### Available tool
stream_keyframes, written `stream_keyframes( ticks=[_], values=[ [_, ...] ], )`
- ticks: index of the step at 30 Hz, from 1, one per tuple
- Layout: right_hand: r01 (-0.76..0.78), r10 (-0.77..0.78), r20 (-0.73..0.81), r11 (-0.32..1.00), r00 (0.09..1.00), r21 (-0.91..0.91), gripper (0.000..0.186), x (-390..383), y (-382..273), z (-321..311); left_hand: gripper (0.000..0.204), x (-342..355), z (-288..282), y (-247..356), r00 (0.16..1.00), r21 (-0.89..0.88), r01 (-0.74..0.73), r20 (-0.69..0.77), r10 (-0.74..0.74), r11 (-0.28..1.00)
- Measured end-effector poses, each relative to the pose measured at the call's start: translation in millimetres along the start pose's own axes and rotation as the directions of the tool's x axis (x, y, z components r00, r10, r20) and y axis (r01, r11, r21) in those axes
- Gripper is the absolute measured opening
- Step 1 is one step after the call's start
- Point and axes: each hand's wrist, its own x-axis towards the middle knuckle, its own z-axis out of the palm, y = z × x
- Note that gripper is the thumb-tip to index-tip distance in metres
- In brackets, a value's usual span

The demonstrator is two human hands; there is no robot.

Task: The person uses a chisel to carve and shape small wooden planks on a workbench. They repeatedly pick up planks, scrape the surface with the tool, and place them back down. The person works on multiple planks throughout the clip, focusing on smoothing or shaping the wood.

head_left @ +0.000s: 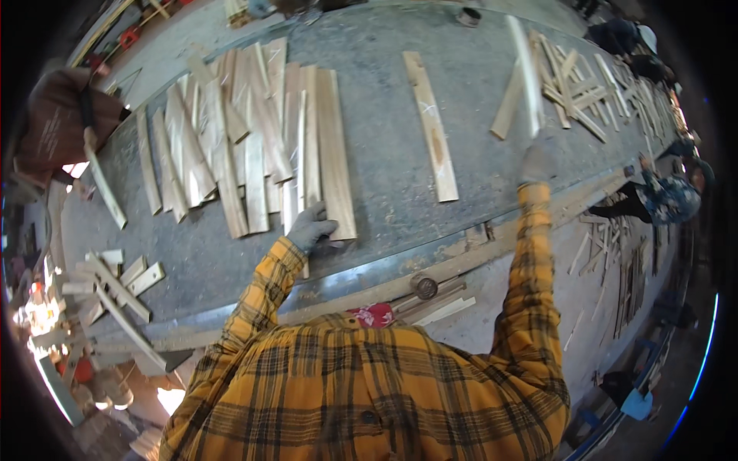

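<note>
Both of my hands wear grey gloves. My left hand [311, 229] is closed at the near end of the wood pile, around a narrow wooden strip [302, 146] whose end pokes out below the glove. Beside it, touching my fingers, lies a wide wooden board [336, 154]. My right hand [536, 159], smeared by motion, reaches out to the right and grips the near end of a pale wooden slat [526, 73]. That slat points away from me and is blurred too. Between my hands a single board [432, 127] with a white chalk mark lies on the grey table [384, 100].
Several boards form a pile [231, 138] at the left, and more strips [573, 84] lie at the far right. Short offcuts [123, 284] sit at the near left corner. A round tin [467, 17] stands at the far edge. A co-worker [669, 196] is at the right.
</note>
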Motion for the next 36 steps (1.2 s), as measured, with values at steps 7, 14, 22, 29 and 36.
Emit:
stream_keyframes(
  ticks=[7,14,22,29,36],
  values=[
    [0.122,-0.368,0.126,0.58,0.921,0.805,0.03,-64.0,-103.6,-58.8,0.057,-37.8,9.3,-28.1,0.982,-0.175,0.06,0.185,-0.027,0.983],
    [-0.853,-0.713,0.573,-0.067,0.404,0.518,0.039,-194.8,-166.8,-76.0,0.049,-11.4,32.3,-33.5,0.944,-0.018,-0.102,0.313,0.102,0.995],
    [-0.652,-0.425,0.556,-0.118,0.715,0.749,0.052,-24.4,-65.2,-29.8,0.07,-37.1,-32.2,-35.0,0.797,0.961,0.246,-0.277,0.536,0.131],
    [-0.129,-0.067,0.25,0.715,0.966,0.687,0.041,49.8,-51.9,17.1,0.088,-56.8,-46.2,-53.9,0.853,0.822,0.285,-0.452,0.261,0.492],
    [0.004,-0.62,0.419,0.563,0.663,0.827,0.038,-163.3,-264.6,-20.6,0.068,-78.9,-76.3,-62.6,0.789,0.561,0.04,-0.525,0.319,0.827]
  ],
)
